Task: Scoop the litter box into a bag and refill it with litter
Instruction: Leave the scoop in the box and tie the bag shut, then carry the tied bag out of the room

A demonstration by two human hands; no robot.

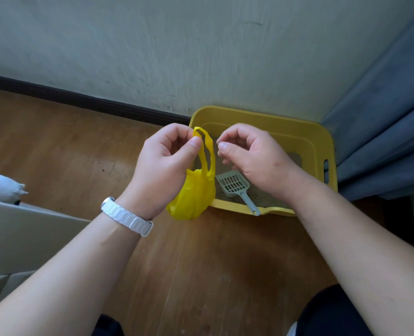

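In the corner where the pale wall [176,44] meets a blue curtain [382,117], we see a yellow litter box [261,117] on the wooden floor [201,263]. Its far side is close to the wall and its right side just beside the curtain. A thin layer of grey litter [264,198] covers the bottom. A grey slotted scoop [235,184] lies on it, and the end of its handle rests on the low near rim.

In front of the box's near left corner we find both hands raised. The left hand [167,163] has its grip closed on a small yellow plastic bag [193,195], pinching the top of one handle loop between thumb and forefinger. The bag hangs straight down from that pinch. Its rounded lower part bulges beside the left wrist and overlaps the box's near left corner in our view.

The right hand [254,158] is just to the right of the loop, above the litter, with its fingers curled and its thumb tip drawn in toward the forefinger. We cannot tell whether its grip holds a fold of the bag or nothing at all.

A white watch band [128,218] circles the left wrist. A dark skirting board [80,98] runs along the foot of the wall, and pale furniture [19,238] fills the left edge.
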